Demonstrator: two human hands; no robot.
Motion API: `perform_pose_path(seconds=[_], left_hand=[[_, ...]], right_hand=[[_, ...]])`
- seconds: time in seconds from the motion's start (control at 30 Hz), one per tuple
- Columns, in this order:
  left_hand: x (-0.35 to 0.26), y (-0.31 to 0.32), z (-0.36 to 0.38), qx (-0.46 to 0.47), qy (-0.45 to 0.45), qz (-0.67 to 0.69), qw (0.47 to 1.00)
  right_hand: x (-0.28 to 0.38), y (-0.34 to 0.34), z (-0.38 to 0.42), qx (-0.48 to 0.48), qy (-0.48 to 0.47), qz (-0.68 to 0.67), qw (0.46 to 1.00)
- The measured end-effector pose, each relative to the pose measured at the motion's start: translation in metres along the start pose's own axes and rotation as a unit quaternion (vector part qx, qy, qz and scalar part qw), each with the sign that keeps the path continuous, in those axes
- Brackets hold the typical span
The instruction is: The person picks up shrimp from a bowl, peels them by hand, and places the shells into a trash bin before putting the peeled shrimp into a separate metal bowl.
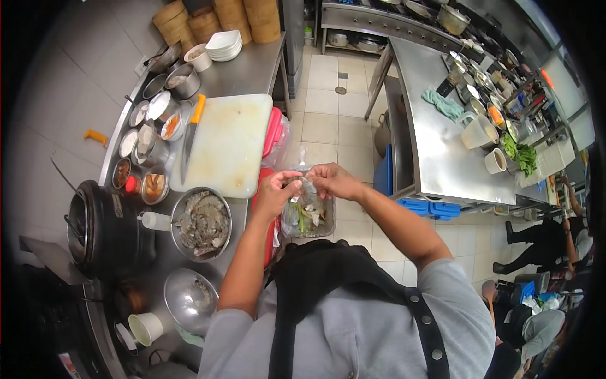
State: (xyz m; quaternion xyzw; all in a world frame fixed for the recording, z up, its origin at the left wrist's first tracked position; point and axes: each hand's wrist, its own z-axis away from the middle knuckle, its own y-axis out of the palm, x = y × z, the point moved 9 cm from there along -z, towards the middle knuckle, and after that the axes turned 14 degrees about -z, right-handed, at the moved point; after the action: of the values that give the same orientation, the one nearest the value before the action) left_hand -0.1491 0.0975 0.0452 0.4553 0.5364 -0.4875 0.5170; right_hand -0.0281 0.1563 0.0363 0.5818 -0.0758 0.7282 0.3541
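Note:
My left hand [278, 194] and my right hand [336, 182] meet in front of me, fingertips pinched together on a greyish, translucent shrimp [308, 189], partly hidden by the fingers. Directly below them stands a waste bin [330, 222] lined with a clear bag, holding green and pale scraps. To the left on the steel counter, a metal bowl [228, 237] is full of raw grey shrimp [201, 221]. Nearer to me, another metal bowl [184, 292] has a small amount of shrimp [203, 292] in it.
A white cutting board [230, 142] bears a knife with an orange handle [199, 108]. Small containers and a black pot [113, 227] line the wall side. Across the tiled aisle is a steel table [435, 142] with a jug [478, 131]. Other people [543, 243] are at far right.

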Motion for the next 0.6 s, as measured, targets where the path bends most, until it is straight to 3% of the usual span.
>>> perform_pose_path(seconds=[0.03, 0.07, 0.1, 0.13, 0.2, 0.27, 0.37, 0.53, 0.6], left_hand=[[0.011, 0.003, -0.002, 0.001, 0.004, -0.001, 1.000], [0.021, -0.016, -0.001, -0.139, 0.002, -0.081, 0.987], [0.021, -0.033, 0.009, -0.277, 0.000, -0.158, 0.948], [0.015, -0.027, 0.012, -0.277, 0.004, -0.158, 0.948], [0.035, 0.000, 0.015, -0.180, -0.121, -0.036, 0.976], [0.041, 0.011, 0.011, -0.151, -0.122, -0.036, 0.980], [0.043, 0.004, 0.009, -0.191, -0.088, -0.064, 0.976], [0.039, 0.004, 0.014, -0.167, -0.081, -0.105, 0.977], [0.040, 0.004, 0.013, -0.170, -0.062, -0.131, 0.975]], right_hand=[[0.006, -0.001, 0.002, -0.028, -0.042, -0.003, 0.999], [0.001, 0.003, 0.003, -0.028, -0.047, -0.001, 0.999], [0.013, -0.007, 0.009, -0.117, -0.145, 0.118, 0.975], [0.032, -0.007, 0.022, -0.203, -0.238, 0.232, 0.921], [0.030, 0.002, 0.029, -0.226, -0.257, 0.261, 0.903], [0.024, 0.014, 0.030, -0.235, -0.263, 0.339, 0.872], [0.023, 0.020, 0.026, -0.212, -0.268, 0.343, 0.875], [0.022, 0.026, 0.024, -0.177, -0.278, 0.364, 0.871], [0.022, 0.025, 0.023, -0.171, -0.276, 0.300, 0.897]])
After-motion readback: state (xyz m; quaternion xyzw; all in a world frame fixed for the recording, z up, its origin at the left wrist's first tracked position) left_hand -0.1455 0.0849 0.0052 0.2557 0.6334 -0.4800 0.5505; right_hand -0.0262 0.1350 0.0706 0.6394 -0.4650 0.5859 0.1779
